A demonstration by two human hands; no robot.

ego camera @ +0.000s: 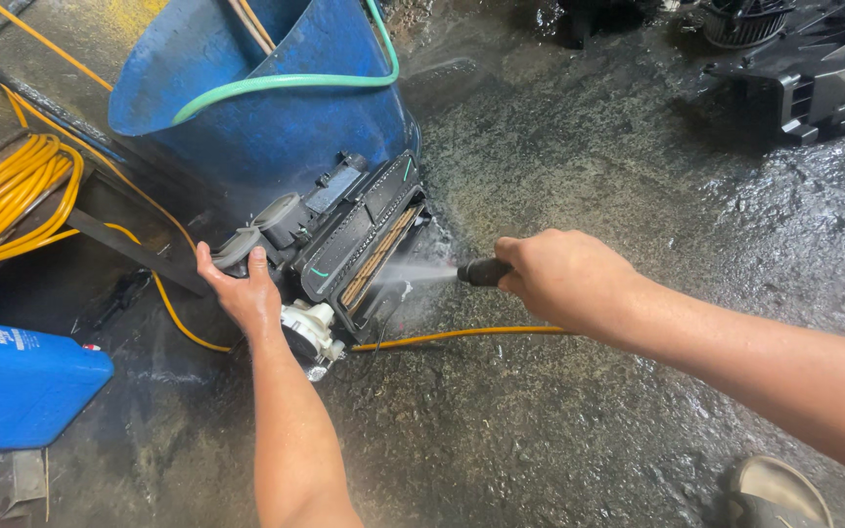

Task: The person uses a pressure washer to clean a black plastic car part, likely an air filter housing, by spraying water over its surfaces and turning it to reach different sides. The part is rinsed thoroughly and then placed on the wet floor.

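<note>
Black plastic makes up the housing (359,244) that leans against the foot of a blue barrel (266,108) on the wet concrete floor (559,411); it lies tilted, its long axis running from lower left to upper right, with a long slot showing a brownish, dirty core facing the right hand; the left hand (242,284) is clamped on the housing's left edge, fingers wrapped over a round grey fitting, steadying it; the right hand (564,279) is closed around a dark spray nozzle (484,271), which points leftward and throws a fine jet of water straight into the slot; the housing sits just left of the nozzle tip, near but apart from it, so the left hand touches it while the right stays off it; a yellow hose (452,335) trails along the floor beneath the right hand, and more yellow hose is coiled (2,196) at the far left; the barrel holds a green hose (286,83) looped over its rim; a blue jug (17,386) lies at the lower left, and other black parts (814,78) rest at the upper right.
</note>
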